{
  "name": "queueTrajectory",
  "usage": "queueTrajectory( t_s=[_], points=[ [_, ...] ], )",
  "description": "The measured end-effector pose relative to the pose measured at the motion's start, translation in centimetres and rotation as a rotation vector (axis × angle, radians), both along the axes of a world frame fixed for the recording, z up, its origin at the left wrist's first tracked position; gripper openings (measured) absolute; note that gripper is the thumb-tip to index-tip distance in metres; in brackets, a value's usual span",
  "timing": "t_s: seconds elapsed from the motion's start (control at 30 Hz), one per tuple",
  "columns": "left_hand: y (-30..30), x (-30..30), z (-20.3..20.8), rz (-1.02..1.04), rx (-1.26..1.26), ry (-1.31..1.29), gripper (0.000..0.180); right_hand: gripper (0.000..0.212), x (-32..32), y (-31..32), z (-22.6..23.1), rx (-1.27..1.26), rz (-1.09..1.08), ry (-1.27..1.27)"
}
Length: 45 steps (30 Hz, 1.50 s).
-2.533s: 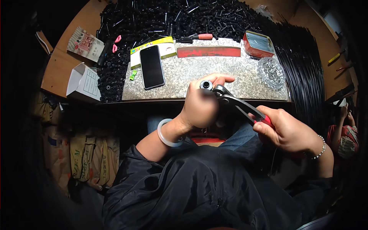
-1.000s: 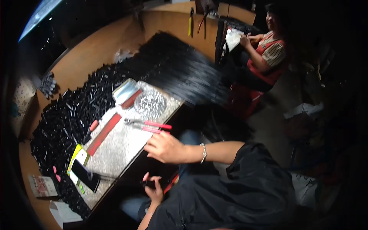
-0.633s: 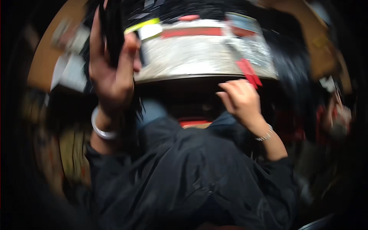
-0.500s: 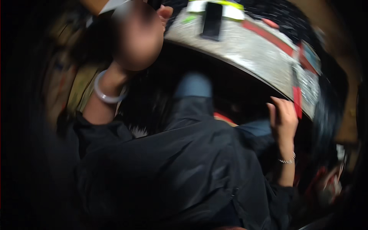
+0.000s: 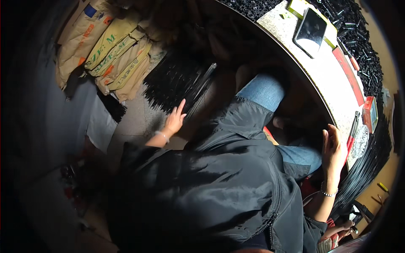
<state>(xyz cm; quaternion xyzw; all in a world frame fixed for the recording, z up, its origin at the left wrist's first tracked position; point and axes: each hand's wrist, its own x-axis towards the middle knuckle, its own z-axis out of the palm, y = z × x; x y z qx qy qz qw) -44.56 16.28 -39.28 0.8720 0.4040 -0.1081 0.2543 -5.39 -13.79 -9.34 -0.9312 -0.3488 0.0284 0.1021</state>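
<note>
- Right hand (image 5: 334,148): fingers loosely curled, thumb apart, I see nothing in it. It had the pliers 2.5 s ago.
- Pliers (image 5: 355,123) now lie on the counter (image 5: 314,71), red handles just beside my right hand, toward the near edge. I read that as the tool being parked.
- Around them: clear dish (image 5: 361,141), red tin (image 5: 371,113); farther along, red strip (image 5: 348,76) and phone (image 5: 311,31).
- Left hand (image 5: 172,120): has dropped from counter level to low on my left. Fingers spread, no object visible in it.
- Black rods (image 5: 171,80): low bundle, ends just beyond the left fingertips. Contact: cannot tell. My read: attention has shifted off the counter to this bundle.
- Paper sacks (image 5: 95,46): past the rods, against the dark side.
</note>
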Motion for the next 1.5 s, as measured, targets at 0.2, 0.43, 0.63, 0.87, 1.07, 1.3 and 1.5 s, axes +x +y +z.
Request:
queueTrajectory(
  t_s=[0.2, 0.43, 0.63, 0.87, 1.07, 1.3, 1.5],
  points=[
    [4.1, 10.0, -1.0, -0.135, 0.099, 0.194, 0.069, 0.022, 0.1, -3.5, 1.5, 0.077, 0.041, -0.188],
    [-3.5, 24.2, 11.8, -0.322, -0.202, -0.814, 0.008, 0.021, 3.2, -10.6, 0.3, 0.213, -0.123, -0.328],
    [-10.8, 30.6, 19.8, -0.651, -0.289, -0.933, 0.004, 0.022, 9.1, -30.6, 1.4, 0.079, -0.706, -0.565],
    [-15.4, 34.6, 21.0, -0.73, -0.431, -0.771, 0.004, 0.033, 16.5, -40.6, 1.0, 0.001, -1.14, -0.325],
    [-17.6, 35.8, 21.3, -0.826, -0.38, -0.744, 0.004, 0.029, 21.8, -37.5, 1.9, -0.074, -1.25, 0.066],
    [-19.0, 36.2, 20.5, -0.837, -0.405, -0.665, 0.005, 0.022, 23.6, -38.0, 0.1, -0.172, -1.234, -0.228],
    [-18.7, 36.5, 20.6, -0.824, -0.415, -0.645, 0.006, 0.036, 20.8, -37.8, 6.4, -0.145, -1.215, -0.241]
  ],
)
